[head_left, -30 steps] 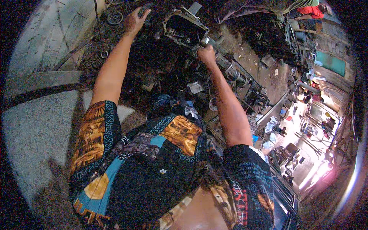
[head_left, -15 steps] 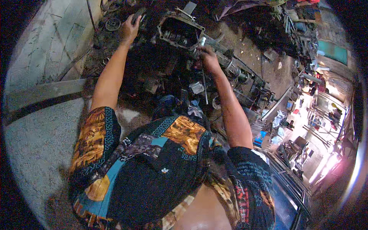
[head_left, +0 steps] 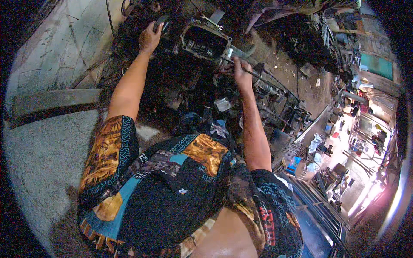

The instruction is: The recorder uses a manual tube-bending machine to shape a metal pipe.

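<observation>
An open metal gearbox housing [head_left: 186, 32] lies ahead of me, with toothed gears [head_left: 198, 48] inside its dark cavity. My left hand [head_left: 149, 41] is closed on a dark, rounded part to the left of the housing; what kind of part it is does not show. Beside the housing's near right corner, my right hand [head_left: 243, 76] grips a thin dark rod [head_left: 262, 79]. The rod slants across the fingers toward the lower right, over the shaft end of the gearbox. A spanner [head_left: 212, 23] rests by the housing's far edge.
A small clear container [head_left: 222, 104] sits in the dark area below the housing. Long metal machine parts [head_left: 271, 89] stretch to the right. At the left are a pale panelled wall [head_left: 69, 47] and a curved beam [head_left: 56, 103]. Draped cloth [head_left: 284, 8] hangs at the far side.
The rod in my right hand has swung from pointing toward me to slanting rightward, and that hand has shifted slightly right and nearer. My left hand remains at the dark part as the view shifts.
</observation>
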`<action>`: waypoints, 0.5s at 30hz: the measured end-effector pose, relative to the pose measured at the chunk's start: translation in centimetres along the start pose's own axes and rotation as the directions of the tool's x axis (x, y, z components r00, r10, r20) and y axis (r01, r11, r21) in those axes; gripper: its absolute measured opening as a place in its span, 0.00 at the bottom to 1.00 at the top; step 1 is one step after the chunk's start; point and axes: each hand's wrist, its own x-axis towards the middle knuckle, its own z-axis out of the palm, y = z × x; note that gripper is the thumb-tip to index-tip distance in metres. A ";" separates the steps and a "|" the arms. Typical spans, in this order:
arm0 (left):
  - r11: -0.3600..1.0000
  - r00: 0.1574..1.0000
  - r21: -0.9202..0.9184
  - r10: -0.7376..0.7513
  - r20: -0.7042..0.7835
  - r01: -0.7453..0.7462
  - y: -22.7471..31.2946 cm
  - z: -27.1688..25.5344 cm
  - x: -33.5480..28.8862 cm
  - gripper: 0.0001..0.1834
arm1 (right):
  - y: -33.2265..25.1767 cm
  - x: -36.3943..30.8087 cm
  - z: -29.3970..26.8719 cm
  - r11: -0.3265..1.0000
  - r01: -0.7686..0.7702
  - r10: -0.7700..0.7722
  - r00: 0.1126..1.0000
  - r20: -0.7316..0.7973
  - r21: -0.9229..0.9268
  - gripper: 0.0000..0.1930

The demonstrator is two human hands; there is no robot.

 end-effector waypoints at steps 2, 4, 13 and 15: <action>0.999 0.999 0.046 0.019 -0.034 -0.018 -0.1 0.3 -0.1 0.31 | 1.1 0.5 0.9 0.999 -0.003 0.006 0.997 -0.074 0.035 0.16; 0.995 0.997 0.093 0.028 -0.075 -0.021 -0.4 0.8 -0.1 0.30 | 2.4 1.3 1.3 0.829 -0.264 0.204 0.963 0.173 0.492 0.14; 0.993 0.992 0.018 0.114 -0.062 -0.113 -0.5 1.6 0.5 0.28 | 2.6 4.8 5.0 0.991 -0.132 0.124 0.973 0.197 0.025 0.16; 0.994 0.998 0.090 0.066 -0.018 -0.064 -0.2 1.6 0.4 0.28 | 1.1 5.3 4.8 0.976 -0.201 0.176 0.951 0.253 0.078 0.16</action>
